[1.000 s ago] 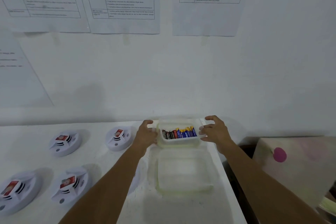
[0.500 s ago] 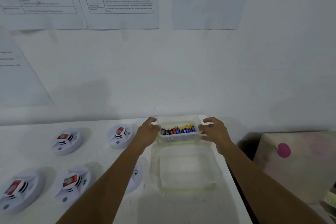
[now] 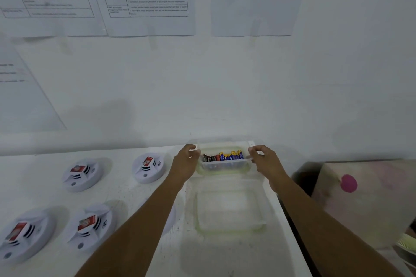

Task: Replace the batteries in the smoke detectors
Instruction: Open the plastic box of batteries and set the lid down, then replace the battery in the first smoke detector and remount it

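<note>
Hands gripping tub | left hand (image 3: 186, 162) and right hand (image 3: 265, 161) are holding the tub (image 3: 222, 167) by its ends, fingers (image 3: 191, 147) curling round its rim | batteries (image 3: 222, 156) are lying in a row inside | tub is showing just beyond an empty tray (image 3: 229, 229), near the wall | four detectors (image 3: 147, 167) are lying on the counter (image 3: 135, 198), left of the hands.

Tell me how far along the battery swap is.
Early. Done: the visible smoke detectors lie on the table, each showing a red battery; old or new, I cannot tell. In hand: left hand and right hand grip the box of batteries. Left: seemingly every swap.
</note>
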{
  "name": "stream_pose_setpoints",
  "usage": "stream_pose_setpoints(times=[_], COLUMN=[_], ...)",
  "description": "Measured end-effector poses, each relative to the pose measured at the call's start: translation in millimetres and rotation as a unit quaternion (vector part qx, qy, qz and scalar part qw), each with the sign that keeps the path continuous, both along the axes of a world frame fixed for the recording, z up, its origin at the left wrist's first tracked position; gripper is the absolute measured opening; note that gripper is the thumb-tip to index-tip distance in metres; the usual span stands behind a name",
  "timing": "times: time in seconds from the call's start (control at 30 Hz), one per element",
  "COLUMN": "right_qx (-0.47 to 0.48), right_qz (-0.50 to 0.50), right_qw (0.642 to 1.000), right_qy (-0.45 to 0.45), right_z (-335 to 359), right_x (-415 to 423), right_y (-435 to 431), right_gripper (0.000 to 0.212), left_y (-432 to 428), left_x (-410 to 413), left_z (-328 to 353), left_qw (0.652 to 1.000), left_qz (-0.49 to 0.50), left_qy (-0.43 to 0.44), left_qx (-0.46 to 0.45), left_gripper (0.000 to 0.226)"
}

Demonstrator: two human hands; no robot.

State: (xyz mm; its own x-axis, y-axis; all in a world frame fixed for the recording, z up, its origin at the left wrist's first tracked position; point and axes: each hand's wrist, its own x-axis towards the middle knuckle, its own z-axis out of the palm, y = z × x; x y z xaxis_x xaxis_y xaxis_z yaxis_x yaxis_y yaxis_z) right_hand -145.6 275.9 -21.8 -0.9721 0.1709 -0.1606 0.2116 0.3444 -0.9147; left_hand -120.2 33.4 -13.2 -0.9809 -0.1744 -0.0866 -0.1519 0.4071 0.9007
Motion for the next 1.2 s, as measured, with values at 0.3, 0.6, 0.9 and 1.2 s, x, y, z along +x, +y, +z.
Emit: stream_pose_setpoints(times=[0.3,0.6,0.9,1.2], right_qx=[0.059,0.016,0.002,0.113], right_qz=[0.013,0.016,0.010,0.013], right_qw=[0.982,0.987,0.985,0.947], right_qy=[0.177,0.157,0.174,0.299], right_z=[15.7,-23.0,-26.9,-11.4], right_x=[83.5,139.6,129.2,130.7], right_y=[2.8,5.4,-1.1,-16.1], right_gripper=[0.008,0.020,0.016,0.021], left_y=[10.5,34.6,43.9,-9.0], left_x=[67.0,134.0,128.6,128.6], left_z=[1.3,-36.0,-33.3,-26.0], left_qw=[0.994,0.992,0.990,0.961], left_qz=[0.017,0.021,0.029,0.007], left_qy=[0.108,0.123,0.131,0.179], left_qx=[-0.027,-0.007,-0.039,-0.208], left_gripper=[0.031,0.039,0.043,0.057])
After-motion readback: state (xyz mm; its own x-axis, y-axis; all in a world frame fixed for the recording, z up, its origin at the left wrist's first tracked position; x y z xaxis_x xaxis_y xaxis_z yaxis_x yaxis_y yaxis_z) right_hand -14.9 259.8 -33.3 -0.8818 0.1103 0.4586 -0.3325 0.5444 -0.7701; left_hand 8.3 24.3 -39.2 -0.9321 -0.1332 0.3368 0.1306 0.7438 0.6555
